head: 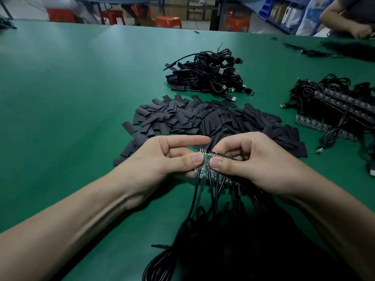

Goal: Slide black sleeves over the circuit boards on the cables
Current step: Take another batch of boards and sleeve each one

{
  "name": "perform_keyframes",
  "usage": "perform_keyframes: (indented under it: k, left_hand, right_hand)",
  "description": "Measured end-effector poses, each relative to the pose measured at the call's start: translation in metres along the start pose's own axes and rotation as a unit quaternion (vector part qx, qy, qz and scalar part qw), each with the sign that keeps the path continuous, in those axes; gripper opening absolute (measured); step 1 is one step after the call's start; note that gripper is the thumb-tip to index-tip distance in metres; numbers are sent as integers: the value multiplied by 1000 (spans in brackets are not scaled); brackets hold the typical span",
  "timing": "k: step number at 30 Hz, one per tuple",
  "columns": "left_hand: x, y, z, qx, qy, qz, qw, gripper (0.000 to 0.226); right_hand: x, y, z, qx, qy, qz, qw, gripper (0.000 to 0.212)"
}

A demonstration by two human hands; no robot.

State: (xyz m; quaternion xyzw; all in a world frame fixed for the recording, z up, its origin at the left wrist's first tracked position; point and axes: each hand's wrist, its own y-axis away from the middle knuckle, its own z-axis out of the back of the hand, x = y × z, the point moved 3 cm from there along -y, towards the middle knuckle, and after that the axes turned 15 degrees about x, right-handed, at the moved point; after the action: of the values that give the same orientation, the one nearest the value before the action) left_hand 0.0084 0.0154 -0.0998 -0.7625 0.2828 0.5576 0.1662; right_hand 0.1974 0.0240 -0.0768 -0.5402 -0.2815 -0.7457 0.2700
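A strip of small green circuit boards [207, 162] sits between both hands, just above the green table [71, 98]. My left hand [162, 161] pinches the leftmost board with thumb and a lower finger, its index finger pointing right. My right hand [249, 161] pinches the strip beside it, thumb on top. Black cables [203, 220] hang from the boards toward me and coil at the near edge. A heap of flat black sleeves [203, 120] lies just beyond the hands.
A bundle of sleeved cables with USB plugs [211, 76] lies farther back. At the right is a stack of more board strips with cables [334, 106]. Another person's arm [343, 19] works at the far right corner. Orange stools [168, 21] stand behind the table.
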Motion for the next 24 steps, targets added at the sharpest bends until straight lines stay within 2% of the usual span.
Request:
perform_keyframes:
  k: [8, 14, 16, 18, 21, 22, 24]
  left_hand:
    - [2, -1, -3, 2, 23, 24, 999, 43]
    - [4, -2, -1, 18, 38, -15, 999, 47]
    - [0, -2, 2, -5, 5, -44, 999, 43]
    - [-4, -1, 7, -50, -56, -83, 994, 40]
    - [-8, 0, 9, -93, -148, -144, 974, 28]
    - [-8, 0, 7, -92, -172, -160, 967, 22]
    - [-7, 0, 3, -90, -199, -180, 959, 20]
  right_hand:
    - [-6, -1, 1, 21, -66, 1, 998, 15]
    - [-1, 1, 0, 16, -69, 11, 997, 18]
    - [0, 2, -1, 3, -21, -22, 1000, 20]
    - [0, 2, -3, -32, 96, -56, 993, 24]
    - [7, 2, -15, -106, 251, -33, 962, 45]
    - [9, 1, -20, -118, 261, -13, 958, 45]
    - [12, -1, -26, -140, 227, 10, 964, 31]
